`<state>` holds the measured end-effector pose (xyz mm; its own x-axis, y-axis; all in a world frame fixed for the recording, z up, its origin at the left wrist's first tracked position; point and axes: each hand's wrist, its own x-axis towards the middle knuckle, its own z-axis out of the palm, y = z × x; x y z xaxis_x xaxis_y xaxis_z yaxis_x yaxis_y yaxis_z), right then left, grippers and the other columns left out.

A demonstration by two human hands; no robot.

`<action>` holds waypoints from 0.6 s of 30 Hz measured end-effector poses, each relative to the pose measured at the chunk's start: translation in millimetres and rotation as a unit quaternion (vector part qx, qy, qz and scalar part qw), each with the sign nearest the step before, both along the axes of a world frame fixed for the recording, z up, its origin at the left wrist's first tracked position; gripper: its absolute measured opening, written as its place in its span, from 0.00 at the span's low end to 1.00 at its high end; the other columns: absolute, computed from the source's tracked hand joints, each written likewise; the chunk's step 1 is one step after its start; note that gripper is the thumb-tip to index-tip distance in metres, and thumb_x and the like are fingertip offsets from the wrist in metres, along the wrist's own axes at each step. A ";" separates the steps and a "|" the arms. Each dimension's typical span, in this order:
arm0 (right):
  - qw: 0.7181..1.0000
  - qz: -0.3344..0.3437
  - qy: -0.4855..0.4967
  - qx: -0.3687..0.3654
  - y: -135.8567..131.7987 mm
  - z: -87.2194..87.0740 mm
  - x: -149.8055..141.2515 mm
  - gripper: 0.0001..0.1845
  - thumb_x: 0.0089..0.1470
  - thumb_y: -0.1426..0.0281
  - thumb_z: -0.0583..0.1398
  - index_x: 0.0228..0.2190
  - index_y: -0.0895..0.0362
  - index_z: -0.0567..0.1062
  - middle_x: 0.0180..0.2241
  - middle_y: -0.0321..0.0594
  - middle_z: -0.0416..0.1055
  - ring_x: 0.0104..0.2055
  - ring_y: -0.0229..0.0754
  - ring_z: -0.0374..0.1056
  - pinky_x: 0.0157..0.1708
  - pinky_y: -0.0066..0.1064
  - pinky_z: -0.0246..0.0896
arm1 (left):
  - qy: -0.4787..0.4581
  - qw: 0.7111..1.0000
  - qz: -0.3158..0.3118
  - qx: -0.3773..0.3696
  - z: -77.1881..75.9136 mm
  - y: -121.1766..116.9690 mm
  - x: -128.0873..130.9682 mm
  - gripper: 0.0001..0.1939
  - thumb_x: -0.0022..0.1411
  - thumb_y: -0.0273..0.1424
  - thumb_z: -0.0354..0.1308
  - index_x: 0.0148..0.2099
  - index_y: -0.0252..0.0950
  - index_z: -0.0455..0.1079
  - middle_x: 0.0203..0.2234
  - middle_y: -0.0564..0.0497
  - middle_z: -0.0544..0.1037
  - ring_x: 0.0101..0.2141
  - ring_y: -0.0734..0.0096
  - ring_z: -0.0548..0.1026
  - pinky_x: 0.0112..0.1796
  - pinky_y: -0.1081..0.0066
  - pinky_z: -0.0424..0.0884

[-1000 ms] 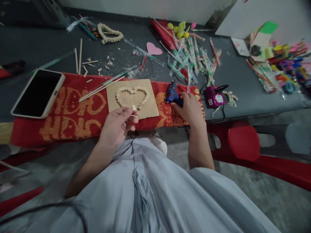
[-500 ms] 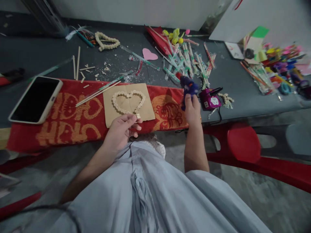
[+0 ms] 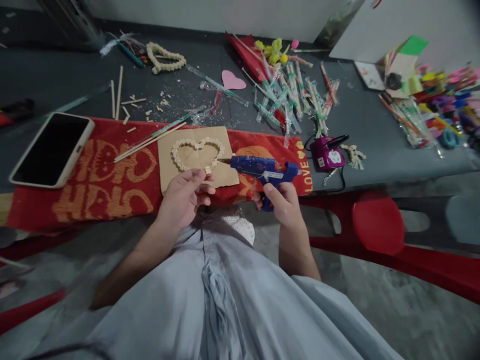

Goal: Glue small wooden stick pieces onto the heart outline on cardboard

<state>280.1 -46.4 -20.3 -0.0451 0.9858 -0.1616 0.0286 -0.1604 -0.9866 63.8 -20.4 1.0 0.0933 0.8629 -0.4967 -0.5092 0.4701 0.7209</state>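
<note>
The right hand is gripping a blue glue gun by its handle, the fingers closing around it and the thumb lying along the back. The gun is lying roughly level in the air, its nozzle pointing left over the cardboard, close to the right side of a cream heart; whether the tip is touching the heart, I cannot tell. The left hand is pinching a small pale piece between thumb and forefinger at the heart's lower end, its other fingers curling loosely below. The heart is lying flat on the cardboard, which is resting on a red towel with orange lettering, along the near edge of a dark table. Two long sticks are lying across the towel just left of the cardboard, and a phone is lying at the towel's left end. Beyond the towel, a pink paper heart is lying near a heap of wrapped sticks. A purple box is sitting just beside the towel's right end.
</note>
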 end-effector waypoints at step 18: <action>0.995 0.082 -0.056 0.029 -6.4 2.7 -6.3 0.29 0.56 0.45 0.59 0.21 0.57 0.74 0.18 0.35 0.70 0.20 0.34 0.63 0.20 0.26 0.57 | 0.032 0.999 -0.022 0.025 1.9 0.3 -8.6 0.15 0.51 0.34 0.71 0.29 0.36 0.67 0.26 0.54 0.77 0.20 0.80 0.71 0.15 0.82 0.60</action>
<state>273.7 -52.8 -17.6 -0.1919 0.9743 -0.1183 0.1601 -0.0879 -0.9832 55.2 -20.1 2.9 0.1005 0.8825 -0.4595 -0.4411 0.4535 0.7744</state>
